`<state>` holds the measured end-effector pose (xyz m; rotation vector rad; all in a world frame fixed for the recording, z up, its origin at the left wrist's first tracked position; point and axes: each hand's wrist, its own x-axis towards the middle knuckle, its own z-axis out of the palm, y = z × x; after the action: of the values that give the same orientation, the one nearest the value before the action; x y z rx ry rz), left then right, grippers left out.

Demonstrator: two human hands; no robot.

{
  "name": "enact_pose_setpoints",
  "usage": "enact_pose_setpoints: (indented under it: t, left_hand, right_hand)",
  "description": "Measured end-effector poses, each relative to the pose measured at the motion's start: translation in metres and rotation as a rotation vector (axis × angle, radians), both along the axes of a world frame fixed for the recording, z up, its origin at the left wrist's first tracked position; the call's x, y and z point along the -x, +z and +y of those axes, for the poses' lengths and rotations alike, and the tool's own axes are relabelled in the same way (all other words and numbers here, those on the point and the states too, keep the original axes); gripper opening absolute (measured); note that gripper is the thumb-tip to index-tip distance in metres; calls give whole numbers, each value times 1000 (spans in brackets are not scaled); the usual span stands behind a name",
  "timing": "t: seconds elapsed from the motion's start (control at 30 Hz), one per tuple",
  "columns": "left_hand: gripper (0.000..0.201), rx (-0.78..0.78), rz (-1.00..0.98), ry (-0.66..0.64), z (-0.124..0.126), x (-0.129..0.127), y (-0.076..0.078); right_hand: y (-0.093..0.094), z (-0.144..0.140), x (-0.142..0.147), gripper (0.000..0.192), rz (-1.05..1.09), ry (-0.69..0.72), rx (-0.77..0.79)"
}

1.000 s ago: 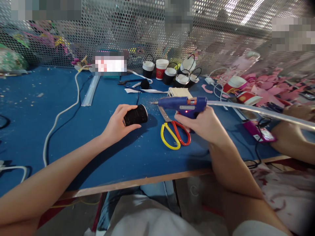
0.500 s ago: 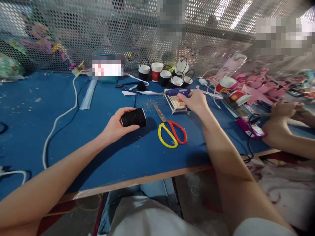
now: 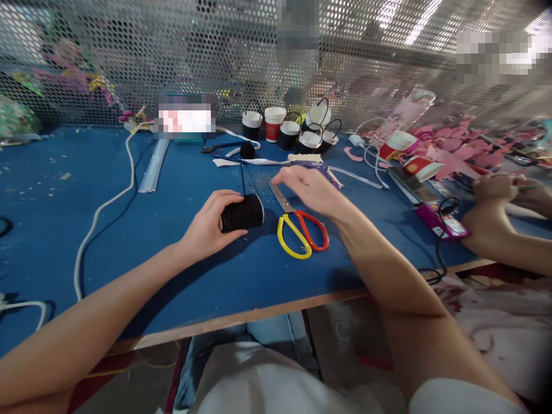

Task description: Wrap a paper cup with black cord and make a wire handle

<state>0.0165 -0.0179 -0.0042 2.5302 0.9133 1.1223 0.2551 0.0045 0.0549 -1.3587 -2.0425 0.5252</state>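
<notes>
Left hand (image 3: 207, 227) grips black spool (image 3: 242, 212) beside scissors (image 3: 297, 227).

Scissors (image 3: 302, 230) right of spool (image 3: 242, 213)

- Spool (image 3: 242, 212): black cylinder wound with dark cord, lying on its side on the blue table (image 3: 64, 230), light end face turned right. Left hand (image 3: 210, 225) grips it from the left end. A thin black strand runs from it away up the table.
- Scissors (image 3: 299, 227): one yellow handle, one red, blades shut, lying flat just right of the spool, tips under the right hand (image 3: 308, 187), which is empty, fingers spread.
</notes>
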Motion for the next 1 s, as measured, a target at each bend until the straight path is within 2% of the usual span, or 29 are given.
enact_pose_setpoints:
  t: [0.07, 0.17, 0.33, 0.43, 0.6, 0.73, 0.87, 1.0]
  left_hand:
    - [48, -44, 27, -23, -1, 0, 0]
    - [48, -83, 64, -53, -2, 1, 0]
    - [53, -65, 78, -90, -1, 2, 0]
    - [58, 32, 41, -100, -1, 1, 1]
    - [56, 278, 9, -18, -2, 1, 3]
    - [50, 429, -15, 5, -3, 1, 5]
    - [50, 490, -9, 3, -5, -1, 8]
    - [54, 486, 14, -6, -6, -2, 9]
  right_hand:
    - [1, -5, 20, 56, 66, 150, 137]
    - [-5, -4, 38, 57, 184, 185, 330]
    - [-21, 4, 43, 23, 550, 236, 459]
    - [-25, 4, 40, 18, 694, 218, 500]
    - [-22, 2, 34, 17, 833, 156, 489]
    - [-20, 2, 27, 20, 861, 161, 424]
    - [-21, 2, 24, 24, 807, 137, 342]
    - [-22, 1, 26, 28, 749, 110, 317]
